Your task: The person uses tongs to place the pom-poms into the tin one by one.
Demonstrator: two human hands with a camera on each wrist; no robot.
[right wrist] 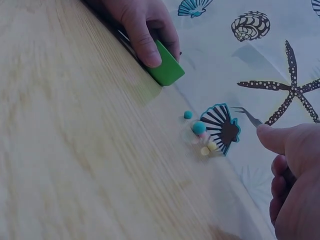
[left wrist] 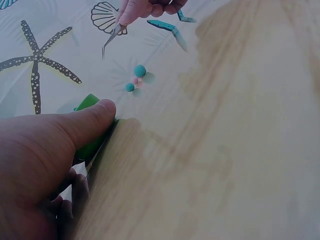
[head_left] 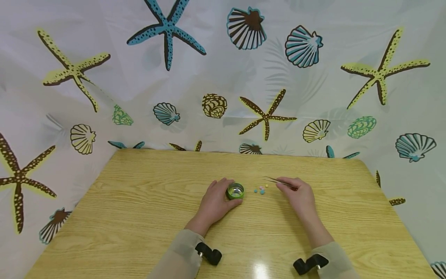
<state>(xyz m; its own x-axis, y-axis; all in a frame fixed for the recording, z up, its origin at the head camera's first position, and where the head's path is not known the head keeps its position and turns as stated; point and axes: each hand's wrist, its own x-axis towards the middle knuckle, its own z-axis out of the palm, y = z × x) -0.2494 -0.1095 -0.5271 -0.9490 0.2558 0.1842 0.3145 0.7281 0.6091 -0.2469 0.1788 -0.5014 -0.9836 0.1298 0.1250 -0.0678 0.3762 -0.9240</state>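
Note:
Thumb and fingers of my left hand [head_left: 216, 200] curve round a small round green tin [right wrist: 171, 69], steadying it on the table. The tin is uncovered on top, and its shiny silver inside shows in the head view. My right hand [head_left: 302, 197] pinches thin metal tweezers [right wrist: 253, 119] with bent tips, which point left above the table. The tips are slightly apart with nothing between them. Between the tin and the tweezers lie several tiny balls: a larger blue ball [head_left: 262, 192], a smaller blue ball [head_left: 256, 190], a pink ball [head_left: 261, 187] and a yellow ball [head_left: 266, 186].
The wooden table [head_left: 139, 217] reaches back to a pale cloth [head_left: 202, 69] printed with starfish and shells, which hangs behind it and at both sides. Black camera mounts [head_left: 209, 254] sit on both wrists, over beige sleeves [head_left: 179, 255].

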